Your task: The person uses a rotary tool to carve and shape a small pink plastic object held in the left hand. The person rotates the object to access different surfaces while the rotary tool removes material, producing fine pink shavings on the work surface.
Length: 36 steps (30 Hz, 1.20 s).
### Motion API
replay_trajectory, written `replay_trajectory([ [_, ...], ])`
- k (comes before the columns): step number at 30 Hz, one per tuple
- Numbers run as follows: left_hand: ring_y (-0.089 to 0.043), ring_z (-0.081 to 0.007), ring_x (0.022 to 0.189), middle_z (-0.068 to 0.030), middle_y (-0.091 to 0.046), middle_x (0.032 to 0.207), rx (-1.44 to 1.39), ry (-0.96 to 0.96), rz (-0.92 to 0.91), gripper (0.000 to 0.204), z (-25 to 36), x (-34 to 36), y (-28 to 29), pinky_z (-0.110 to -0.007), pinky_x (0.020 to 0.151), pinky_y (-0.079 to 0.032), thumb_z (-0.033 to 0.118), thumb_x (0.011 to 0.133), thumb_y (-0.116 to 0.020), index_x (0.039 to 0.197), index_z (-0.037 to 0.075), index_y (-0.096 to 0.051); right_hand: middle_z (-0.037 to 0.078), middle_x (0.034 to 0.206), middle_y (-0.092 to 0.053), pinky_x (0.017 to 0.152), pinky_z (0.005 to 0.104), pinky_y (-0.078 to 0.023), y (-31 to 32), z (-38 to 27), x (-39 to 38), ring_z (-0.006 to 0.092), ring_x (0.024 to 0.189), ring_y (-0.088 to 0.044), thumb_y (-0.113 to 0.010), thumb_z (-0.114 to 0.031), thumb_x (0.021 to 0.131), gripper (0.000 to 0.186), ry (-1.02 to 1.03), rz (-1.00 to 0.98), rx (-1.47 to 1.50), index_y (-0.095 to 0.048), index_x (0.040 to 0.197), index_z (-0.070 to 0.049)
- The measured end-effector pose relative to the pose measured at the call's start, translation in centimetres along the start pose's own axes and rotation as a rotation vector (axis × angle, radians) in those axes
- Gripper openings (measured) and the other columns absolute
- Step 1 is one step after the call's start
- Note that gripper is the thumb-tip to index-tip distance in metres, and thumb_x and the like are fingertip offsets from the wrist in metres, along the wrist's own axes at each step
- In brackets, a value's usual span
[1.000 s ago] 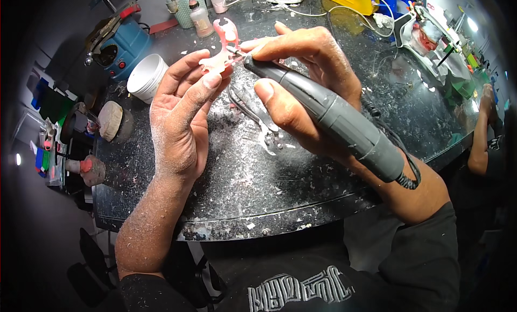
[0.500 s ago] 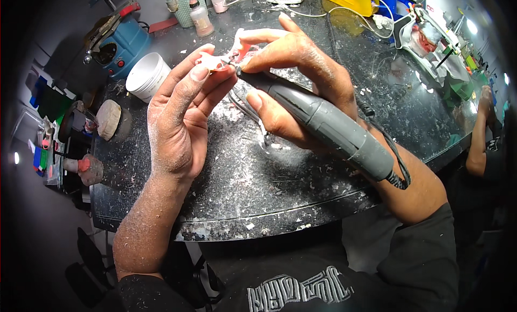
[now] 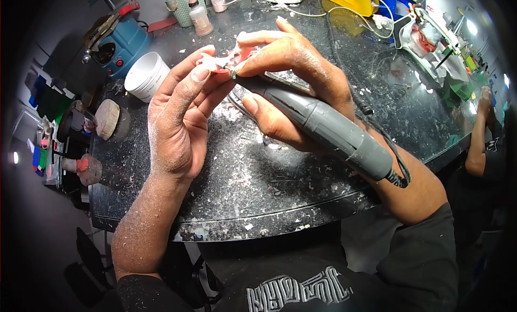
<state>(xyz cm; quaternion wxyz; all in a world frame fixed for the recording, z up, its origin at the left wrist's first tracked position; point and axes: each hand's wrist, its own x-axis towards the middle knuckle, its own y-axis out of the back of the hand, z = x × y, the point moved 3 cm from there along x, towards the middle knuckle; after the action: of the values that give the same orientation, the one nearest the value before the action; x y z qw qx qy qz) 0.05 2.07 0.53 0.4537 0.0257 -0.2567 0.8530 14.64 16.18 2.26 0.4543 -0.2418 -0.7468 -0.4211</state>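
Between the thumb and fingers of my left hand [image 3: 180,110] is a small pink denture base [image 3: 214,62], held up above the table. Fine pale dust coats this hand and its forearm. My right hand [image 3: 312,69] is wrapped around a dark grey rotary handpiece [image 3: 323,121], pen-like, its nose pointing up and left. The metal tip [image 3: 232,73] meets the denture base, or lies very close to it. My right index finger reaches over the base's far side. Fingers hide part of the pink piece, so its full outline cannot be seen.
The black table [image 3: 242,204] is strewn with white and pink shavings. At its left stand a white tub [image 3: 146,78], a blue machine [image 3: 121,45] and a round plaster block [image 3: 107,119]. A dropper bottle [image 3: 200,20] stands behind. A person's arm [image 3: 477,142] shows at far right.
The handpiece and my right hand have shifted slightly left, and the tip now sits a little lower and further left on the denture base. My left hand has barely moved.
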Motion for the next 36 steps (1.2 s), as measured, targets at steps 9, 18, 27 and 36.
replay_trajectory([
  [9,-0.072,-0.0263,0.114,-0.0162,-0.071,0.119,-0.147,0.100,0.007,0.040,-0.4,0.2,0.5,-0.044,0.112,-0.056,0.022,0.106,-0.065,0.135,-0.005,-0.059,0.010,0.115,-0.072,0.124,0.0610,-0.029,0.6,0.1,0.0,0.0302,0.124,-0.070,-0.076,-0.002,0.084,0.036,-0.053,0.083,0.030,-0.066,0.118,-0.003],
  [18,-0.071,-0.0266,0.114,-0.0161,-0.070,0.118,-0.216,0.121,-0.019,0.041,-0.5,0.4,0.6,-0.046,0.114,-0.053,0.022,0.106,-0.063,0.136,-0.005,-0.056,0.013,0.113,-0.073,0.123,0.0607,-0.032,0.3,0.0,0.0,0.0309,0.122,-0.072,-0.076,-0.001,0.084,0.034,-0.080,0.067,0.087,-0.066,0.117,-0.003],
  [27,-0.071,-0.0272,0.115,-0.0171,-0.070,0.118,-0.294,0.158,-0.054,0.042,-0.5,0.4,0.8,-0.047,0.114,-0.053,0.021,0.105,-0.064,0.137,-0.005,-0.055,0.012,0.114,-0.074,0.124,0.0605,-0.032,0.5,-0.2,0.2,0.0300,0.123,-0.071,-0.077,-0.005,0.086,0.034,-0.012,0.013,-0.009,-0.066,0.118,-0.003],
  [36,-0.071,-0.0292,0.117,-0.0193,-0.070,0.122,-0.336,0.185,-0.087,0.040,-0.7,0.3,1.0,-0.048,0.114,-0.054,0.020,0.105,-0.063,0.136,-0.005,-0.056,0.013,0.117,-0.074,0.124,0.0602,-0.031,0.4,0.0,0.0,0.0301,0.124,-0.071,-0.077,-0.005,0.086,0.035,-0.030,0.012,0.000,-0.066,0.120,-0.004],
])
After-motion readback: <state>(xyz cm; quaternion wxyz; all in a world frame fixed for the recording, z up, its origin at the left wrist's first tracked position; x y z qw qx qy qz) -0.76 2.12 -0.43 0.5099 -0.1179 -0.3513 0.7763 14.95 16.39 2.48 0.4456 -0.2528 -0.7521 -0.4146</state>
